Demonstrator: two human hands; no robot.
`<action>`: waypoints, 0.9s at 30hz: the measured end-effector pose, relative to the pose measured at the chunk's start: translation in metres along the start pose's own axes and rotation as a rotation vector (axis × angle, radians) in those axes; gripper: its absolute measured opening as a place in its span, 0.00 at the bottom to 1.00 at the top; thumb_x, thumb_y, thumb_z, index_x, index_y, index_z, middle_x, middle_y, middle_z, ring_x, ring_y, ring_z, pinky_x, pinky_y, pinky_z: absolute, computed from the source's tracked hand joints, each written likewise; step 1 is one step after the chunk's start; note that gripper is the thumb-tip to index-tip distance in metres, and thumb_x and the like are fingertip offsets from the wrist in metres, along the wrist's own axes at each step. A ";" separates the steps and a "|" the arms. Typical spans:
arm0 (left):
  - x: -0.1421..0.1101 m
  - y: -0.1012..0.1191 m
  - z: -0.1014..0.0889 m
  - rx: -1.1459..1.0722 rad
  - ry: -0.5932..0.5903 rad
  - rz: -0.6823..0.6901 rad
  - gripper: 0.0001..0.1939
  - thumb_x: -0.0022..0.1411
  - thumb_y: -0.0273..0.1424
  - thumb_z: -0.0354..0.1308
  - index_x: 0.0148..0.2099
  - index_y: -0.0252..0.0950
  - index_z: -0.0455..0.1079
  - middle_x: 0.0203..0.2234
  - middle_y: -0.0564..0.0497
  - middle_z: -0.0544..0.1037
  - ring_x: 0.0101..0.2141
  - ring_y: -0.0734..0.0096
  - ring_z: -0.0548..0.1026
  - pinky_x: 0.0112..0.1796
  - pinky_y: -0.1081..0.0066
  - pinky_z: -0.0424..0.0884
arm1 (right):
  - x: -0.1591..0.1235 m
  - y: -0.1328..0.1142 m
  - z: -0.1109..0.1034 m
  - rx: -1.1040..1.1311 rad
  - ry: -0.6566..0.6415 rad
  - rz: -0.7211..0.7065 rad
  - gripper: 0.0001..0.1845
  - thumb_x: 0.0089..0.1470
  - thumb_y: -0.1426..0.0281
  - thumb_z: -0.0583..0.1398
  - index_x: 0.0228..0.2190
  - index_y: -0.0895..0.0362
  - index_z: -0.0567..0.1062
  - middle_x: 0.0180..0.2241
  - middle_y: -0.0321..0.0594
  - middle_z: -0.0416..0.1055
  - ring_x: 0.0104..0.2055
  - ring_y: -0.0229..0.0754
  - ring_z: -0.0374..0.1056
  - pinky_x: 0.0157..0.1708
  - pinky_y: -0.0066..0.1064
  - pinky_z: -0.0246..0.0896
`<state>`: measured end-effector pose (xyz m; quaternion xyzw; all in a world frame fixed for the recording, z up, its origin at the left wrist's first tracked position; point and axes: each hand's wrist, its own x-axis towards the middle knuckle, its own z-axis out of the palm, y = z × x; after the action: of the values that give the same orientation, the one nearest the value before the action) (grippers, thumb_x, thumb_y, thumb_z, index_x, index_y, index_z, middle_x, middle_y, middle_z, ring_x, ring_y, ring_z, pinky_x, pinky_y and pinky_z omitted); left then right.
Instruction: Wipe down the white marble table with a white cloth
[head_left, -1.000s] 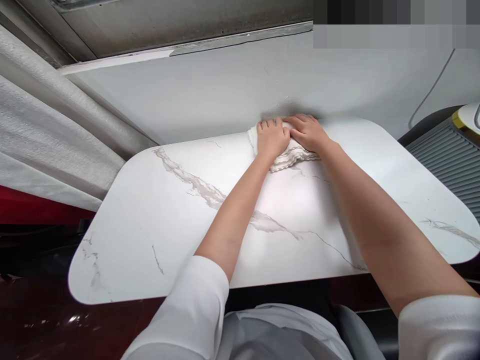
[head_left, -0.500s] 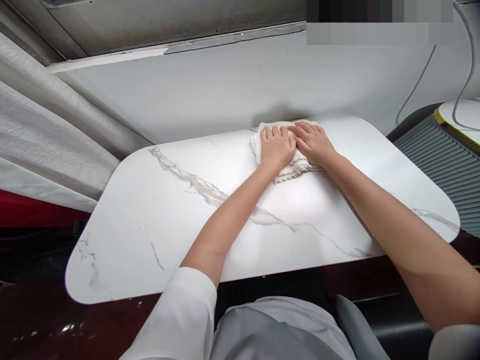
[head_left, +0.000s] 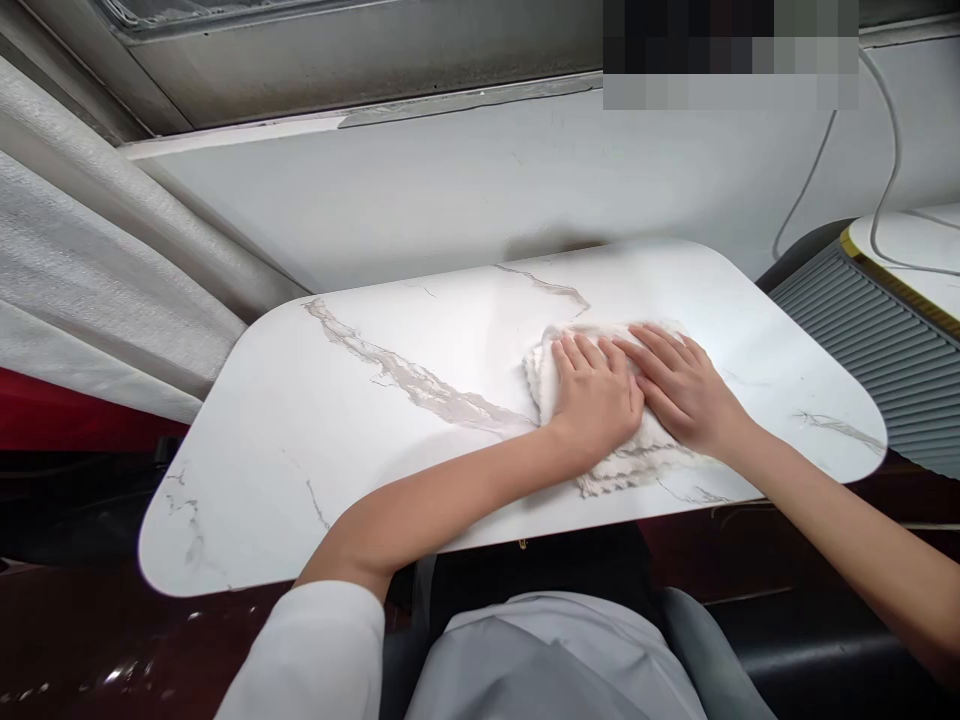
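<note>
a cloth (head_left: 646, 443) lies on a marbled table (head_left: 450, 330)

I see a pale wall (head_left: 420, 200) beneath a grimy metal window frame (head_left: 300, 60) — a whitish curtain (head_left: 97, 230) hangs at the left. A ribbed grey cabinet (head_left: 877, 350) stands at the right, and the dark red floor (head_left: 82, 650) catches glints of light.

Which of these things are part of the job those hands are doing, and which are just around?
In use:
- left hand and right hand, both on the cloth
- white table under it

Just around:
- curtain
- cord
- ribbed grey unit
</note>
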<state>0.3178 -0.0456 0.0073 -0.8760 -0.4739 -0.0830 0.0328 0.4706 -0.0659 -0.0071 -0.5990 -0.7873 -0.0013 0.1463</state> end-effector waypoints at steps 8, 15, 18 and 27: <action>-0.039 0.035 -0.012 0.047 0.004 0.108 0.31 0.70 0.38 0.44 0.64 0.16 0.60 0.57 0.21 0.67 0.59 0.37 0.67 0.58 0.45 0.62 | -0.060 -0.003 -0.015 0.042 -0.028 -0.029 0.33 0.64 0.61 0.41 0.68 0.39 0.44 0.69 0.38 0.48 0.71 0.49 0.42 0.65 0.56 0.43; -0.044 0.060 -0.013 0.047 0.075 0.161 0.32 0.69 0.38 0.44 0.62 0.14 0.62 0.54 0.19 0.70 0.56 0.36 0.71 0.56 0.46 0.67 | -0.086 0.009 -0.025 0.042 -0.017 0.021 0.34 0.63 0.60 0.43 0.66 0.28 0.39 0.69 0.29 0.49 0.70 0.46 0.45 0.67 0.53 0.44; -0.040 0.070 -0.012 -0.005 0.092 0.155 0.30 0.69 0.37 0.45 0.61 0.16 0.64 0.54 0.21 0.71 0.56 0.39 0.71 0.55 0.45 0.67 | -0.090 0.018 -0.029 0.057 -0.021 0.061 0.32 0.63 0.58 0.44 0.65 0.24 0.41 0.68 0.27 0.50 0.70 0.46 0.46 0.68 0.51 0.44; -0.025 0.079 -0.008 -0.037 0.136 0.208 0.33 0.66 0.37 0.49 0.60 0.11 0.64 0.52 0.19 0.72 0.54 0.37 0.73 0.54 0.48 0.70 | -0.090 0.038 -0.026 0.063 -0.129 0.191 0.30 0.63 0.57 0.39 0.63 0.19 0.39 0.70 0.18 0.42 0.72 0.44 0.36 0.69 0.53 0.35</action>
<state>0.3692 -0.1102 0.0124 -0.9134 -0.3754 -0.1469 0.0572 0.5339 -0.1448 -0.0096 -0.6654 -0.7339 0.0758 0.1136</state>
